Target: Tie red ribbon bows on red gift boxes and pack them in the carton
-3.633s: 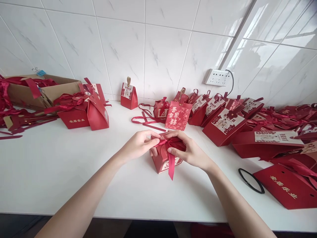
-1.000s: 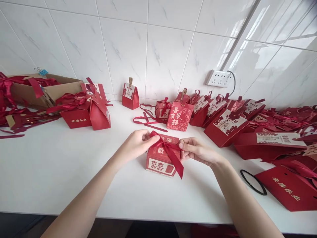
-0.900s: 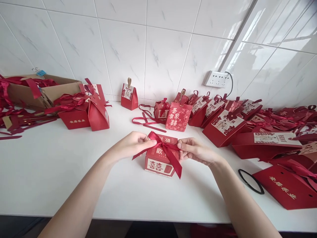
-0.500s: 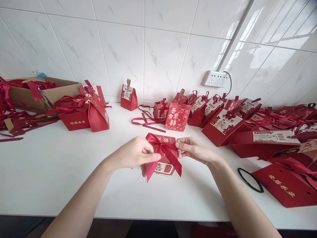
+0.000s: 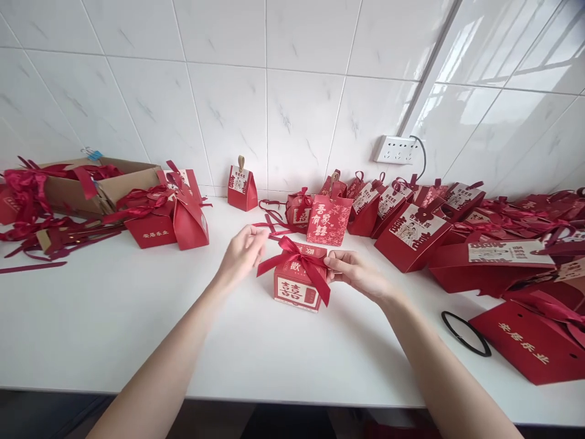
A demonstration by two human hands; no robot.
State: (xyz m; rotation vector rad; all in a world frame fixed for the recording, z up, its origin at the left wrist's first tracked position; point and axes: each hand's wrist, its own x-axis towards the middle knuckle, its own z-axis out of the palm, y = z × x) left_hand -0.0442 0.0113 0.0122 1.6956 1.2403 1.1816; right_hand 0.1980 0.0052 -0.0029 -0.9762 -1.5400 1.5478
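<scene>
A small red gift box (image 5: 297, 291) with white characters on its front stands on the white table (image 5: 105, 317). A dark red ribbon bow (image 5: 297, 260) is tied across its top. My right hand (image 5: 354, 274) pinches the bow's right loop at the box's right edge. My left hand (image 5: 242, 253) hovers just left of the box, fingers loosely curled and apart, holding nothing. The bow's left tail sticks out toward it.
Many red gift bags and boxes (image 5: 414, 228) crowd the back and right of the table. A cardboard box (image 5: 98, 186) with red ribbons sits at the far left, beside red boxes (image 5: 150, 228). A black hair tie (image 5: 465, 333) lies right. A wall socket (image 5: 395, 149) is behind.
My left hand has let go of the ribbon and lifted back and left. The bow's left tail has swung up from the front. The right hand stays pinched on the right loop.
</scene>
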